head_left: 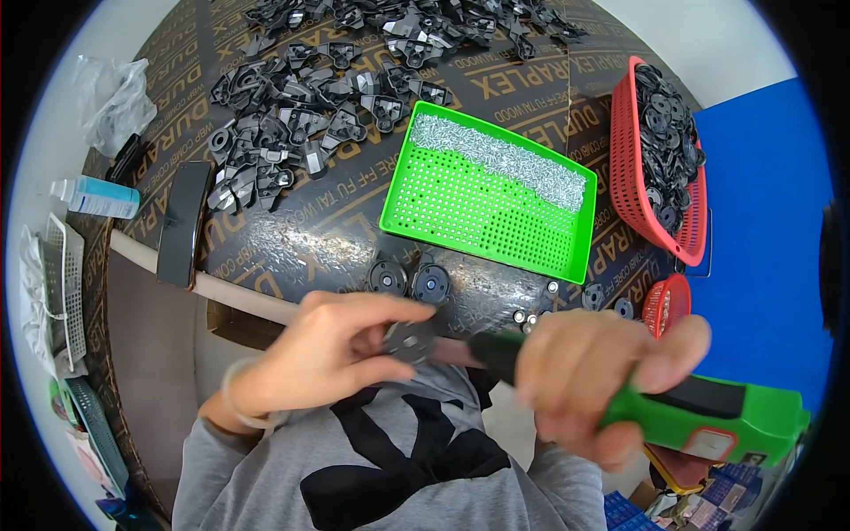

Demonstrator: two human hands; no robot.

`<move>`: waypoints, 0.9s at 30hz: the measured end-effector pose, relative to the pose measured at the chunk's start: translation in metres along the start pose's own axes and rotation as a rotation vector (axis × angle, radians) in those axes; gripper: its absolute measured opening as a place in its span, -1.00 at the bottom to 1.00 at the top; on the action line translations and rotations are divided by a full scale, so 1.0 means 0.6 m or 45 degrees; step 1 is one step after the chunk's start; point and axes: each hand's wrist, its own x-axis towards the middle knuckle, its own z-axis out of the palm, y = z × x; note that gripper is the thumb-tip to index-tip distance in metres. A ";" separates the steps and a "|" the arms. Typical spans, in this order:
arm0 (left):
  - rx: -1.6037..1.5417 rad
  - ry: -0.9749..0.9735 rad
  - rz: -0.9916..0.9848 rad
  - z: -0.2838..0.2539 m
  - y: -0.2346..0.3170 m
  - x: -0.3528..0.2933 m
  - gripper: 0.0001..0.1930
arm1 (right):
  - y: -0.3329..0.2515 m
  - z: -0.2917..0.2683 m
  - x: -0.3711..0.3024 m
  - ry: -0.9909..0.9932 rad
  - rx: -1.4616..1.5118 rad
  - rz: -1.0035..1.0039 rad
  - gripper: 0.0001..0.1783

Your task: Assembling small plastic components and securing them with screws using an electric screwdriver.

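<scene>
The left hand (323, 350) pinches a small dark round disc part (410, 341) between thumb and fingers, held in the air just in front of the person's grey-shirted chest and below the near edge of the surface (336, 234). The right hand (602, 372) is wrapped tight around the grip of a green and black power screwdriver (708, 416), whose dark nose points left and meets the disc part right at the left hand's fingertips. Just beyond the left hand's fingers, two more round dark discs (407, 280) lie side by side on the surface, and a few small silvery pieces (531, 314) lie just beyond the right hand's knuckles. Farther out from both hands sits a green perforated tray (478, 217), with a band of small silvery screws (505, 159) heaped along its far side and the near part bare. Beyond the right hand and to its right, a red basket (624, 168) is filled with dark round discs, and a smaller red basket (666, 305) stands near the right hand's fingers. Well beyond the left hand, a spread of dark angular plastic parts (301, 124) covers the far left of the surface. Both forearms come in from the lower edge, the left wrist bent inward with a pale band around it, the right hand angled so the tool lies across the body.
</scene>
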 end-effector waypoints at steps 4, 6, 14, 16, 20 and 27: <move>0.281 -0.265 -0.172 -0.092 -0.018 -0.092 -0.43 | -0.018 -0.014 0.003 0.406 -0.147 -0.197 -0.53; 0.417 -0.244 -0.289 -0.123 -0.049 -0.138 -0.41 | -0.023 -0.046 -0.001 0.407 -0.196 -0.195 -0.59; 0.874 0.313 -0.673 -0.116 -0.086 -0.180 -0.71 | -0.009 -0.084 0.003 0.553 -0.455 -0.274 -0.67; 0.623 0.394 -0.375 -0.070 -0.026 -0.123 -0.83 | 0.012 -0.091 0.008 0.563 -0.440 -0.321 -0.65; 0.966 0.681 0.152 0.011 -0.014 -0.001 -0.73 | 0.041 -0.088 0.023 0.587 -0.391 -0.272 -0.65; 1.064 0.616 0.169 0.056 -0.034 0.064 -0.67 | 0.090 -0.091 0.029 0.665 -0.472 -0.166 -0.67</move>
